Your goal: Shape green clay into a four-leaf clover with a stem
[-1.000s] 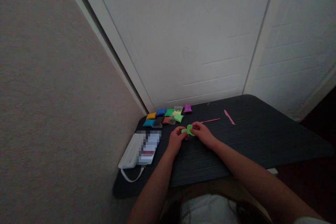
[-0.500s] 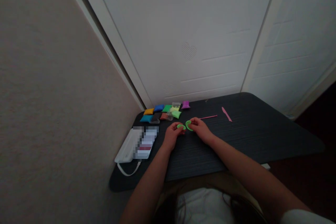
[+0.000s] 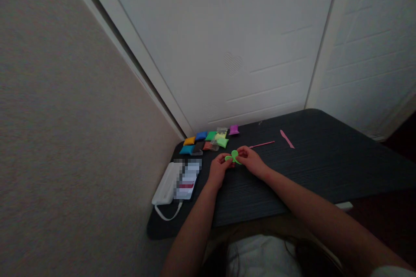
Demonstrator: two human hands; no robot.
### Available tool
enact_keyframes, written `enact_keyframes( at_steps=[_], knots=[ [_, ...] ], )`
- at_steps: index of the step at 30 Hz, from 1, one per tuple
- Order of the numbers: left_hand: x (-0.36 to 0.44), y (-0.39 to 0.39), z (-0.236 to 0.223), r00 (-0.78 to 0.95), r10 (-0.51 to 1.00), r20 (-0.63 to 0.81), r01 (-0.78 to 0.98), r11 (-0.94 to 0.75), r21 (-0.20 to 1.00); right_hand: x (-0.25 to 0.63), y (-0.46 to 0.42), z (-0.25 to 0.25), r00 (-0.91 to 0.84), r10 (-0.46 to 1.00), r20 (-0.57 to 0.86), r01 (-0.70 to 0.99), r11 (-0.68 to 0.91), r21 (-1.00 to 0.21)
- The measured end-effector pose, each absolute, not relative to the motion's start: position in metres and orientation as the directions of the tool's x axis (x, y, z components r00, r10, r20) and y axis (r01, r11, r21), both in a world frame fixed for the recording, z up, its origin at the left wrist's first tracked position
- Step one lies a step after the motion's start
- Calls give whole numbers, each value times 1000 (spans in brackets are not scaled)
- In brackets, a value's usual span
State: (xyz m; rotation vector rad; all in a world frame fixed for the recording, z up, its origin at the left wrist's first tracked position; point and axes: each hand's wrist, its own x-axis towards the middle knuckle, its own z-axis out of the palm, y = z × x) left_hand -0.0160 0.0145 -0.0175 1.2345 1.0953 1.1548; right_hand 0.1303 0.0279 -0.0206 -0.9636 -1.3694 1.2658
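Light green modelling clay (image 3: 234,154), flattened into rounded lobes that meet in the middle, is held between my two hands just above the dark table. My left hand (image 3: 219,169) pinches the lobe on the left between thumb and fingers. On the other side, my right hand (image 3: 252,160) grips the right lobe the same way. A third lobe points up between them. A thin pink stick tool (image 3: 264,143) lies just beyond my right hand, and a pink plastic knife (image 3: 287,139) rests farther right.
Several coloured clay packets, among them an orange packet (image 3: 189,141), a teal packet (image 3: 187,149) and a purple packet (image 3: 234,130), lie at the back left of the table (image 3: 312,164). A white case-like block (image 3: 167,184) and a phone (image 3: 190,181) with a white cable (image 3: 167,217) are at left.
The two light green clay pieces, apart before with one in each hand, now touch and form one lobed shape. My hands have come closer together. The view has shifted slightly.
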Motion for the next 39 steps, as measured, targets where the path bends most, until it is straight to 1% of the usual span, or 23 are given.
enact_keyframes(
  at_steps=[6, 13, 18, 21, 24, 27, 29, 34, 39],
  knots=[
    [-16, 14, -18, 118, 993, -8, -95, 20, 995, 130, 32, -29, -160, 966, 202, 28, 209, -978],
    [-13, 13, -15, 78, 997, -17, -68, 23, 997, 131, 31, -27, -224, 959, 174, -24, 173, -985],
    [-13, 13, -14, 84, 996, -11, -55, 16, 998, 132, 30, -23, -248, 958, 142, -28, 140, -990],
    [-13, 12, -14, 87, 996, -9, -76, 15, 997, 133, 28, -20, -252, 957, 146, -15, 147, -989],
    [-13, 11, -12, 100, 995, -18, -155, 33, 987, 134, 27, -16, -234, 962, 141, -5, 144, -990],
    [-12, 9, -9, 149, 988, -30, -255, 68, 964, 135, 26, -13, -207, 972, 107, -47, 100, -994],
    [-11, 8, -9, 188, 982, -24, -280, 77, 957, 135, 26, -11, -196, 977, 83, -88, 67, -994],
    [-10, 8, -11, 219, 976, -5, -234, 57, 971, 136, 25, -10, -222, 973, 56, -181, 15, -983],
    [-10, 9, -11, 189, 982, 12, -191, 25, 981, 136, 24, -8, -202, 978, 40, -191, 1, -982]
  ],
)
